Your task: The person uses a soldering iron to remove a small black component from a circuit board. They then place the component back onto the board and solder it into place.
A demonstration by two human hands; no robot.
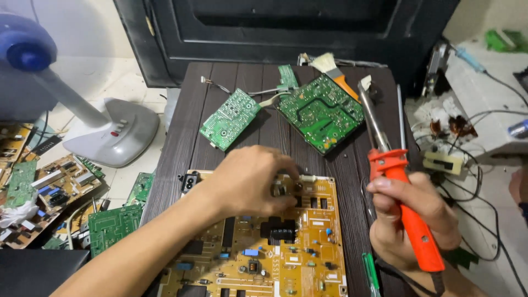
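I see no packages, signs or screens from here. What comes closest to labels are small white printed patches on the tan circuit board [264,247] lying at the near edge of the desk [181,137] — little rectangles scattered among its dark components, too small for me to make out further. The two green boards [230,118] [320,111] farther back show only bare solder sides, no stickers that I can tell. The boards heaped on the floor [49,184] at left carry pale patches too — blurred.
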